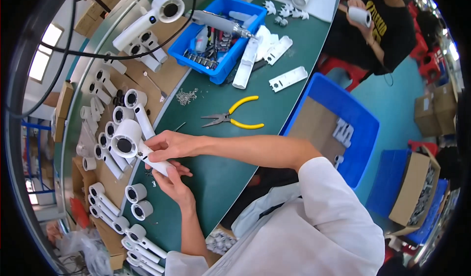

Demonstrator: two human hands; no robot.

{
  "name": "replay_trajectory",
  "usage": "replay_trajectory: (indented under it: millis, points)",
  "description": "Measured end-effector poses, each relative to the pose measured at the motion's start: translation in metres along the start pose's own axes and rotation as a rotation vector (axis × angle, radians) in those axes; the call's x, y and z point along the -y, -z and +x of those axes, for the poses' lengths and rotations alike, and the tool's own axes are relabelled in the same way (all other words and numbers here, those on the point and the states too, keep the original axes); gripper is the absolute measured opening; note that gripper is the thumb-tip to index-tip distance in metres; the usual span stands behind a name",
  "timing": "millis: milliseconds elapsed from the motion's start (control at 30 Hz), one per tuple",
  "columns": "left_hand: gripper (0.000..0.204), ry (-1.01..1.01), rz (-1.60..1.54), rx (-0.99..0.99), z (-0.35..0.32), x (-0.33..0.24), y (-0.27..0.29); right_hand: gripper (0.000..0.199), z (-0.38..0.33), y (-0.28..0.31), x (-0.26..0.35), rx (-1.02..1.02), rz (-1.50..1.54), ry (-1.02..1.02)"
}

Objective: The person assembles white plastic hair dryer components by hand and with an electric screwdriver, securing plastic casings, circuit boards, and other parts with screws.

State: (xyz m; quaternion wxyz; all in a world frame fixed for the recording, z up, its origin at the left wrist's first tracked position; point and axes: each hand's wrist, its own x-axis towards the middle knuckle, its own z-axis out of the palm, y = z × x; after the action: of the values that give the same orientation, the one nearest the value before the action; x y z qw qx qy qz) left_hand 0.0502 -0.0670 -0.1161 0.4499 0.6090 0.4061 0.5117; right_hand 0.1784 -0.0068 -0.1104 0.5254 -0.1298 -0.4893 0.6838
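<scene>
A white hair-dryer-like body [125,139], with a round drum head, dark centre and straight handle, is held tilted above the table's left part. My left hand [177,186] is closed around the handle's lower end, palm under it. My right hand [172,146] grips the upper handle near the head, thumb on top. Some of its fingers are hidden behind the handle. Beyond my hands lie yellow-handled needle-nose pliers [229,115] with their jaws pointing left. A small pile of screws [186,96] sits on the green table [216,153].
A blue bin [223,72] of tools and a grey power screwdriver stands at the back, beside loose white handle shells [288,79]. Several similar white bodies [135,98] line the left side. A large blue crate [358,165] is at right; a person [390,30] sits beyond, holding a white cylinder.
</scene>
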Motion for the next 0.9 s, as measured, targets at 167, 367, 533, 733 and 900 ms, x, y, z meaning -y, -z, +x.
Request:
replay_trajectory:
  millis: [167, 367, 533, 733, 900]
  points:
    - [0.037, -0.038, 0.128, -0.058, 0.002, 0.0, 0.006, 0.051, 0.003, -0.007, -0.015, -0.122, -0.105, -0.046]
    - [0.031, -0.133, 0.102, -0.078, 0.0, 0.016, 0.008, 0.048, -0.003, -0.011, -0.009, -0.104, -0.331, 0.01]
    - [0.032, -0.063, 0.003, 0.023, 0.001, 0.002, 0.004, 0.04, -0.01, -0.009, 0.008, -0.145, -0.145, -0.13]
    - [0.037, 0.138, -0.28, -0.089, 0.0, 0.007, 0.013, 0.034, 0.003, -0.002, -0.023, -0.155, -0.372, 0.042]
    - [0.052, 0.424, -0.828, 0.076, 0.013, 0.001, 0.023, 0.026, -0.008, -0.004, 0.006, -0.271, -0.691, 0.141]
